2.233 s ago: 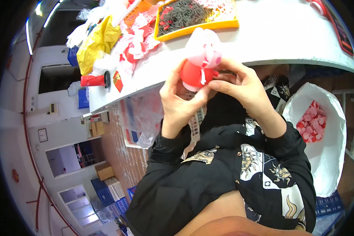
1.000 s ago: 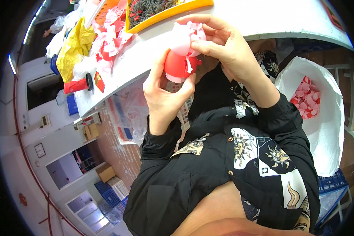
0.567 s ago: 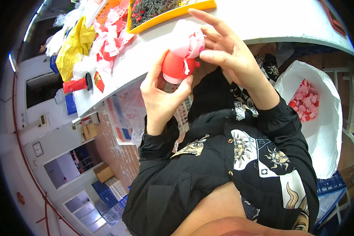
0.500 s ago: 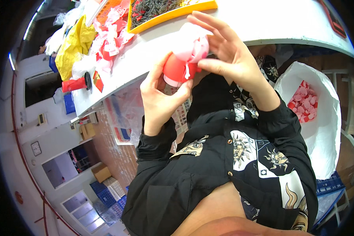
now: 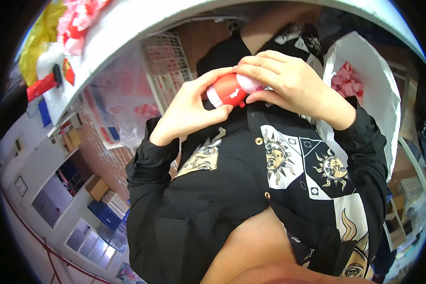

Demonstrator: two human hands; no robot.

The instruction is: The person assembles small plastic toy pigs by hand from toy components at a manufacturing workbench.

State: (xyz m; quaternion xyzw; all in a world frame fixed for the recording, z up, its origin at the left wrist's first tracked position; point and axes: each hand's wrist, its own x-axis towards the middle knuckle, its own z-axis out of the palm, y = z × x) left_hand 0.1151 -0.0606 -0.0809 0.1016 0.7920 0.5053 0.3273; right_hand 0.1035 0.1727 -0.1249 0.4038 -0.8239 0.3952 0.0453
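Between my hands, above my lap, is a small red and pink plastic toy figure [image 5: 226, 90], lying tilted with its pale base to the left. My left hand [image 5: 197, 102] grips the red body near the base, thumb below and fingers above. My right hand [image 5: 281, 80] is closed around the pink upper end, covering most of it. A small white detail shows on the red front, and a little red piece sticks out at the lower side by my right thumb.
The white table [image 5: 128, 45] curves across the top, with pink plastic parts [image 5: 80, 23], a yellow bag [image 5: 40, 40] and a red object [image 5: 41, 87] at its left. A white sack [image 5: 381, 94] holding pink pieces [image 5: 348, 81] stands at my right. Crates [image 5: 168, 66] and clear plastic sit below the table.
The toy has come down from over the table edge toward my lap. My right hand, spread beside its top before, has closed around the pink end. The view has shifted downward.
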